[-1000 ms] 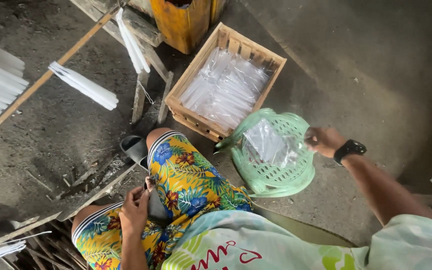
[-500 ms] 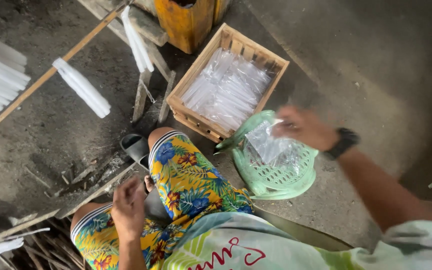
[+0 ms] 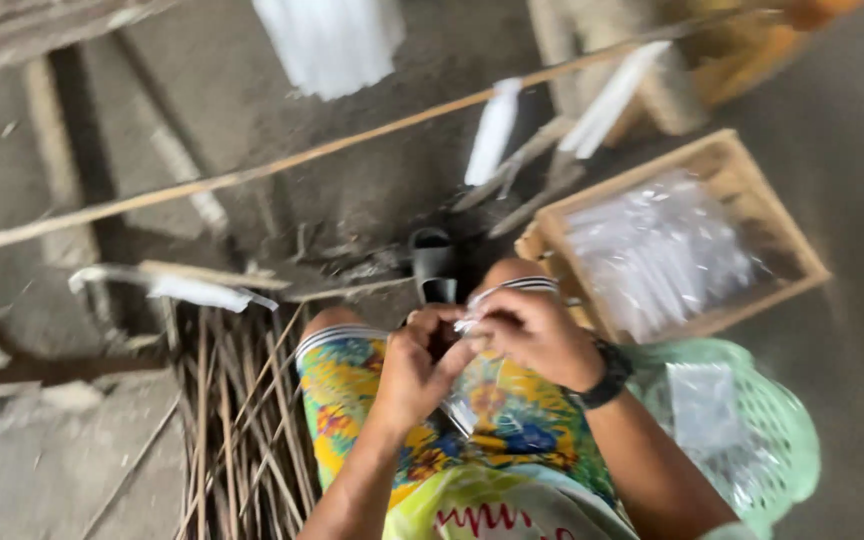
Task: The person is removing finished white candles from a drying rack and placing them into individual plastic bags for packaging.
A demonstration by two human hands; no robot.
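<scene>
clear plastic bag (image 3: 464, 400), thin, crinkled, translucent

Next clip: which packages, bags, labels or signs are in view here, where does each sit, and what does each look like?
Small clear plastic bag: pinched between left hand and right hand over the lap, see-through, flat.
Clear plastic bags: heaped in the wooden crate at right, glossy, colourless.
More clear bags: lying in the green basket, lower right.
Red lettering on the shirt: bottom edge, blurred.
No signs or screens.
</scene>
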